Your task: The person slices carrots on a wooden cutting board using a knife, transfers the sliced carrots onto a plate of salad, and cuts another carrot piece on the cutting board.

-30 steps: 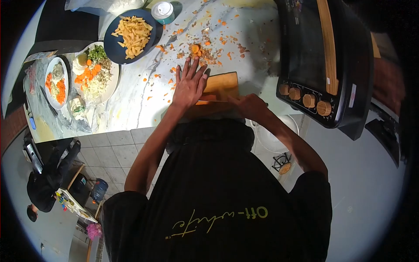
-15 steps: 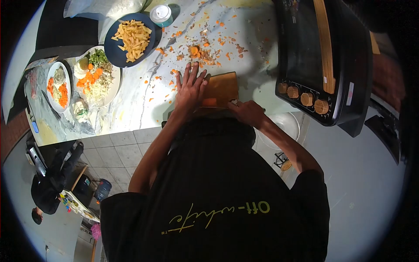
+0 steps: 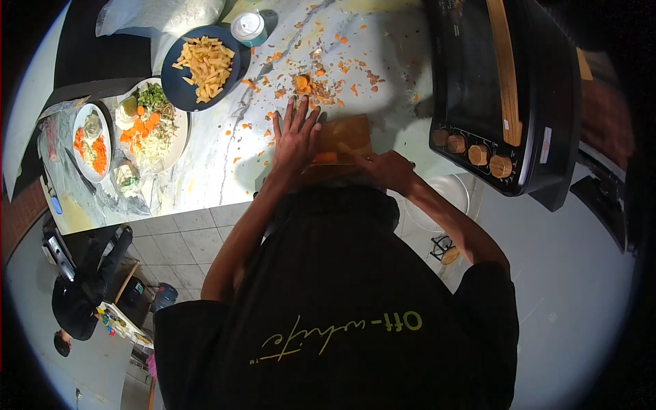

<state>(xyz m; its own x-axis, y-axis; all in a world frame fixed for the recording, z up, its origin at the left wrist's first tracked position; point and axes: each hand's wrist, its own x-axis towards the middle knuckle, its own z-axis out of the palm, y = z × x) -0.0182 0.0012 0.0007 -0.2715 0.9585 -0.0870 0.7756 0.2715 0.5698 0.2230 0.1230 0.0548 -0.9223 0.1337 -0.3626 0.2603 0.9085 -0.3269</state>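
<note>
My left hand (image 3: 295, 140) lies flat with its fingers stretched forward at the left edge of a wooden cutting board (image 3: 352, 130). Near the board's front edge is an orange carrot piece (image 3: 325, 158), just right of my left palm. My right hand (image 3: 391, 169) is closed at the board's right front corner. It grips what looks like a knife (image 3: 351, 151); a thin blade points left over the board, and a dark handle end shows behind the hand. Ahead of my left fingertips sits a heap of carrot scraps and peelings (image 3: 304, 85).
Fries fill a dark plate (image 3: 179, 90), with a white tub (image 3: 248, 29) beside it. Cut vegetables lie on a round plate (image 3: 179, 140) and an oval plate (image 3: 84, 171). A black toaster oven (image 3: 471, 75) stands right. Another person (image 3: 75, 304) is at lower left.
My right hand has shifted slightly right, and more of the thin blade shows over the board. My left hand stays flat in nearly the same spot.
</note>
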